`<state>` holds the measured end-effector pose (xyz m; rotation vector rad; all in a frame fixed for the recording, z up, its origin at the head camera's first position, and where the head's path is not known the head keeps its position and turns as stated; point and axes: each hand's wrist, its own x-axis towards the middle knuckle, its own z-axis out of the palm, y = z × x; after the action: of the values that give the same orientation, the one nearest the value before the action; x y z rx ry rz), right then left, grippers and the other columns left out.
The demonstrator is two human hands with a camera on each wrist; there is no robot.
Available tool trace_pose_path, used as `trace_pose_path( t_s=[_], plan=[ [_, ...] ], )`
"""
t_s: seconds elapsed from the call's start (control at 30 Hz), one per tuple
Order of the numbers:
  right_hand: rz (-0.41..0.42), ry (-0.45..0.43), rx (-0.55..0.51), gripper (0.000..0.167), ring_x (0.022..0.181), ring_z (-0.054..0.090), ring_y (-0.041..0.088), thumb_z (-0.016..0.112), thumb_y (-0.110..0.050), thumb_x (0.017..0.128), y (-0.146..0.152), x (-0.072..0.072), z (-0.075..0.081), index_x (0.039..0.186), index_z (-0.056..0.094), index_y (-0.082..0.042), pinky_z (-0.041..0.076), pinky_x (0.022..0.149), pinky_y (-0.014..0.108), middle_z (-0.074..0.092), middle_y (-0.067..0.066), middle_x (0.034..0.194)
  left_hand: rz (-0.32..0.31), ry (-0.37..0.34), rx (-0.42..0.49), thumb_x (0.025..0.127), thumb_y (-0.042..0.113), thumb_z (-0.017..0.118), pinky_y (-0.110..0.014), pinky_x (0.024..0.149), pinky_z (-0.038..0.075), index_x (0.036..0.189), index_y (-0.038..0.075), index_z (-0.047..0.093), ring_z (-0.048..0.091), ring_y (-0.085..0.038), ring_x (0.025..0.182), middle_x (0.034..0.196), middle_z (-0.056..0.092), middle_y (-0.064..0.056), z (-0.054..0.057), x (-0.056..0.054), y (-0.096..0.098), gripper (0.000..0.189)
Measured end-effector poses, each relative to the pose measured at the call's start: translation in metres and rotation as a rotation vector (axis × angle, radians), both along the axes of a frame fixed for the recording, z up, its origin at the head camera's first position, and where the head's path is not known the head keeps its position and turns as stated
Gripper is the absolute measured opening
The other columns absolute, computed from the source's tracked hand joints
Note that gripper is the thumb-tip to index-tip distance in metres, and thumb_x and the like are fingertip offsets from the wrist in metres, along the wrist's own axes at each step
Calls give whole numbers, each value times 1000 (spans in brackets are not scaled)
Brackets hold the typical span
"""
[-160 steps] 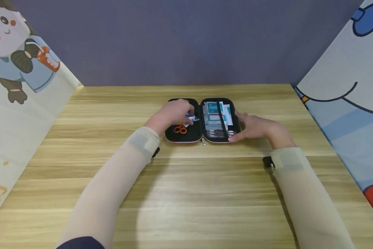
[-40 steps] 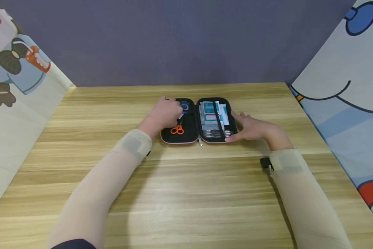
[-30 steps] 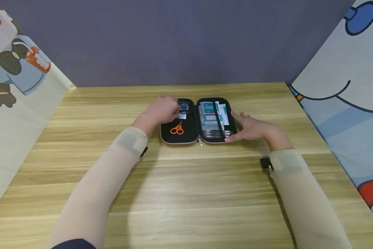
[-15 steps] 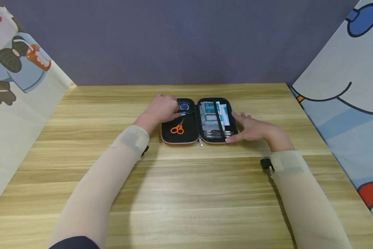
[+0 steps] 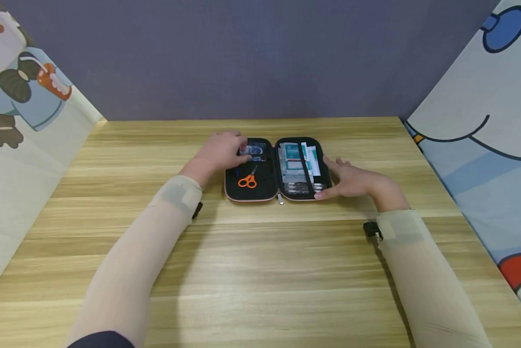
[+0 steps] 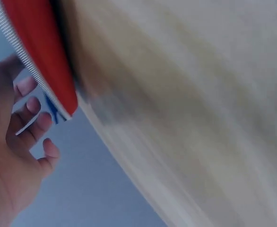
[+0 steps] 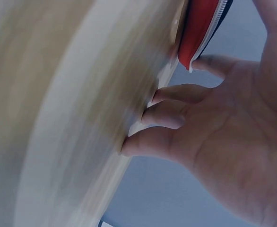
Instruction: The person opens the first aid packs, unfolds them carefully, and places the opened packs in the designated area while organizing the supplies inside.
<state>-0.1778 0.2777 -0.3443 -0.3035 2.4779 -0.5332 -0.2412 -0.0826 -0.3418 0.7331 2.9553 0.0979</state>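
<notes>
An unfolded black-lined zip case (image 5: 260, 194) with a red outer shell (image 6: 39, 42) lies at the table's far middle. Over its left half is my left hand (image 5: 221, 151), thumb and forefinger apart at a see-through pocket (image 5: 257, 150) that holds clear-wrapped items. Below the pocket lie orange-handled scissors (image 5: 248, 180) and a small blue item (image 5: 238, 171). My right hand (image 5: 354, 179) is spread at the case's right edge, a finger touching the shell and other fingertips on the table in the right wrist view. Packets (image 5: 293, 159) sit under an elastic strap (image 5: 305, 166) in the right half.
The wooden table (image 5: 260, 270) runs back to a grey-purple panel (image 5: 260, 58). Cartoon-printed panels stand on the left (image 5: 30, 159) and right (image 5: 473, 145). A zip pull (image 5: 280, 198) hangs at the case's front fold.
My left hand has drawn back slightly leftward from the pocket, its fingers parting. A white packet seen under it a second ago is now out of sight. The right hand stays put.
</notes>
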Motion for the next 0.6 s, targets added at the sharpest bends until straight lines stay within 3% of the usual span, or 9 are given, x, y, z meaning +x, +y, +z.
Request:
trace_pose_path(
  t_s=[0.13, 0.2, 0.3, 0.37, 0.4, 0.5, 0.6],
  plan=[
    [5, 2, 2, 138, 159, -9, 62, 82, -71, 80, 0, -1, 0, 172, -8, -19, 7, 125, 81, -11, 34, 174, 0, -51, 18, 103, 49, 66, -42, 75, 48, 90, 17, 65, 57, -22, 78, 89, 61, 0, 11, 12, 6, 34],
    [5, 4, 4, 139, 159, -9, 62, 82, -71, 80, 1, -1, 0, 172, -8, -19, 7, 125, 81, -11, 34, 174, -14, -96, -32, 103, 56, 63, -39, 67, 46, 77, 18, 62, 55, -22, 75, 75, 56, 2, 17, 20, 13, 46],
    [7, 6, 7, 139, 159, -9, 62, 82, -71, 81, 2, -1, 0, 172, -8, -18, 7, 124, 81, -11, 35, 174, -50, -171, -133, 100, 69, 59, -42, 78, 57, 65, 20, 60, 64, -28, 98, 69, 54, 4, 22, 32, 24, 60],
    [5, 1, 4, 139, 159, -10, 62, 82, -71, 81, 2, -1, 0, 172, -9, -19, 7, 124, 81, -12, 34, 174, -72, -201, -181, 98, 72, 61, -48, 93, 59, 63, 22, 63, 61, -32, 122, 73, 59, 5, 23, 38, 29, 61],
    [5, -1, 2, 139, 159, -10, 62, 82, -71, 81, 2, -1, 0, 172, -9, -20, 7, 124, 81, -12, 34, 174, -74, -217, -186, 97, 70, 63, -50, 96, 59, 63, 23, 64, 60, -33, 126, 75, 62, 6, 23, 40, 31, 59],
    [-1, -10, -2, 139, 159, -11, 61, 82, -72, 80, 2, -1, -1, 172, -10, -22, 7, 124, 82, -14, 33, 175, -84, -269, -116, 98, 54, 73, -44, 87, 58, 67, 19, 64, 67, -27, 105, 74, 63, 5, 22, 41, 31, 48],
    [-6, -14, -5, 139, 159, -11, 61, 82, -72, 80, 0, -1, -1, 172, -10, -23, 7, 124, 82, -14, 32, 175, -77, -283, 3, 97, 34, 79, -40, 84, 55, 73, 14, 66, 59, -19, 78, 73, 64, 2, 19, 37, 26, 34]
  ],
)
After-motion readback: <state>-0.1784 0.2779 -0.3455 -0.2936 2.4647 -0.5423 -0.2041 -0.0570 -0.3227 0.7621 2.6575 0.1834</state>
